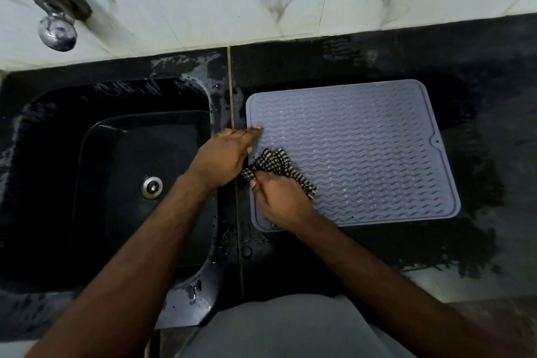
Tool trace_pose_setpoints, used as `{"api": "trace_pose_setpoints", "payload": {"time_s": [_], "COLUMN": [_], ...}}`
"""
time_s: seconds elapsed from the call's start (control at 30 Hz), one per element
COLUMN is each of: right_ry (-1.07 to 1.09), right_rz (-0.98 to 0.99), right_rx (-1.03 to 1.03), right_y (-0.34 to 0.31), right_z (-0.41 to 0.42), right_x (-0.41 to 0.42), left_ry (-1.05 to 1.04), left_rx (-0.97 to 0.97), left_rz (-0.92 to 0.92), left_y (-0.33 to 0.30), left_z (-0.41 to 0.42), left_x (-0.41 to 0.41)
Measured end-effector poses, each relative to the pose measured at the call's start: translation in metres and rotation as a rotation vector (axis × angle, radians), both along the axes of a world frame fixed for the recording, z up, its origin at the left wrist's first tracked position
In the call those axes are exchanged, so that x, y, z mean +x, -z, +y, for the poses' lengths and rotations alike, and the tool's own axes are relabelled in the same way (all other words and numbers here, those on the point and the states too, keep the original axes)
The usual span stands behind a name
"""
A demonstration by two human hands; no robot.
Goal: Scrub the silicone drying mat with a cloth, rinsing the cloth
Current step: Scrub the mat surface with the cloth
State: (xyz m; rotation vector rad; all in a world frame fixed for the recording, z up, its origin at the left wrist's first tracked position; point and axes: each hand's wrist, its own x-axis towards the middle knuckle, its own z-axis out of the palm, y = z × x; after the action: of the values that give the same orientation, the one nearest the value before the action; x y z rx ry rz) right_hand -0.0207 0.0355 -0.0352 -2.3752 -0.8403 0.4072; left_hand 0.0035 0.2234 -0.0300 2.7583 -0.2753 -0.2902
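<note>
The grey silicone drying mat (pixel 363 154) lies flat on the dark, wet counter (pixel 479 125), just to the right of the black sink (pixel 58 168), which serves here as the landmark. The mat's ribbed, wavy surface faces up, and its edge nearest the sink runs along the counter seam beside the basin.

The checked cloth (pixel 279 164) is bunched on the mat's sink-side portion, close to that near edge. The right hand (pixel 280 200) sits on top of the cloth with its fingers curled round it, gripping it against the mat; part of the cloth fans out beyond the fingers, away from the sink. The left hand (pixel 225 155) reaches across from above the sink's right rim, its fingers stretched fairly straight, fingertips resting on the mat's sink-side edge, just beside the cloth.

A metal tap (pixel 55 20) juts from the marbled wall behind the sink, and a drain (pixel 152 187) shows in the basin floor.
</note>
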Motion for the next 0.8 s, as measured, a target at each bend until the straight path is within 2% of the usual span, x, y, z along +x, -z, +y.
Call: {"api": "trace_pose_setpoints", "payload": {"time_s": [0.2,0.37,0.6,0.8], "right_ry": [-0.081,-0.157,-0.375,-0.536], "right_rz": [0.060,0.060,0.041,0.046], "right_rx": [-0.015,-0.113,-0.172,-0.162], "right_y": [-0.004,-0.003,-0.006,-0.002], "right_z": [-0.012,-0.023,-0.041,-0.051], "right_x": [-0.004,-0.007,0.001,0.013], "left_ry": [-0.075,-0.093,-0.156,-0.194], "left_rx": [0.055,0.096,0.169,0.193], "left_rz": [-0.013,0.016,-0.004,0.057], "left_y": [0.000,0.004,0.010,0.013], "left_z": [-0.005,-0.012,-0.027,-0.033], "left_x": [0.002,-0.003,-0.010,-0.017]}}
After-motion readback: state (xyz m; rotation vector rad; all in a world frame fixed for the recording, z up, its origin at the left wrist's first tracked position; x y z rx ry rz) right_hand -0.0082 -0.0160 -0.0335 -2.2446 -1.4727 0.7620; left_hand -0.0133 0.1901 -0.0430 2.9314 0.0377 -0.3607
